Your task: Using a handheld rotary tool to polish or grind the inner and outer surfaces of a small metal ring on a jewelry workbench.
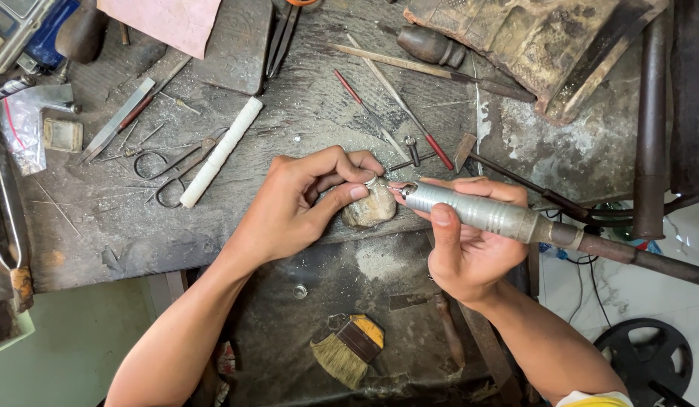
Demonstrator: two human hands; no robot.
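Observation:
My left hand [304, 200] pinches a small silver ring [372, 181] between thumb and forefinger, resting it against a worn wooden bench peg [372, 209]. My right hand [470, 241] grips a silver rotary handpiece [478, 212] like a pen. The tool's tip points left and meets the ring. A dark flexible shaft [643, 260] runs from the handpiece off to the right.
On the scarred dark workbench [101, 226] lie scissors [176, 167], a white stick [221, 151], red-handled files [398, 120], a small hammer [515, 177] and pliers [283, 34]. A brush [349, 348] sits in the tray below. A scale [14, 30] stands at top left.

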